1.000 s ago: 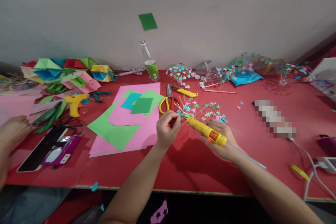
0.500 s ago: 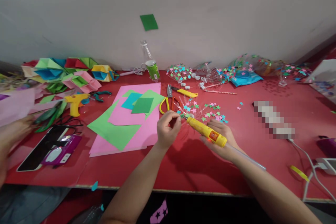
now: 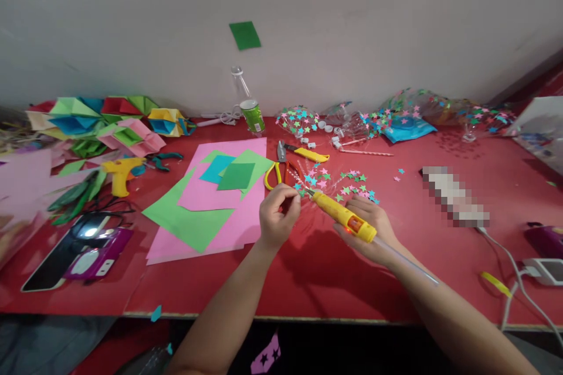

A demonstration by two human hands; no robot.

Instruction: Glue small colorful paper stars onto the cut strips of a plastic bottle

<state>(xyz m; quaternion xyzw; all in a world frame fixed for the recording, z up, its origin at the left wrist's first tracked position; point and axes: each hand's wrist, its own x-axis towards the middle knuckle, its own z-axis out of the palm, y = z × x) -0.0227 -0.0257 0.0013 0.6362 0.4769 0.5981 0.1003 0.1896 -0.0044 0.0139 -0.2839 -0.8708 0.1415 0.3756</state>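
Observation:
My right hand (image 3: 369,228) grips a yellow hot glue gun (image 3: 345,215), with a clear glue stick (image 3: 409,261) running out of its back end over my forearm. Its nozzle points left at the fingertips of my left hand (image 3: 278,215). Those left fingers are pinched together close to the nozzle tip; whatever they hold is too small to make out. Just beyond the two hands lie small coloured paper stars (image 3: 323,174) and thin clear strands. Pliers with yellow and red handles (image 3: 280,155) and a yellow utility knife (image 3: 311,154) lie behind my left hand.
Stacked pink and green paper sheets (image 3: 193,228) lie left. Further left are another yellow glue gun (image 3: 120,174), a purple device (image 3: 99,253) and a co-worker's blurred hand (image 3: 11,240). A bottle (image 3: 250,111) and star-covered clear pieces (image 3: 298,120) line the partition (image 3: 153,41). A cable (image 3: 514,258) runs right.
My view has shifted slightly, while both hands keep nearly the same pose at the nozzle. At the left, the co-worker's hand has drawn back from the green-handled tool.

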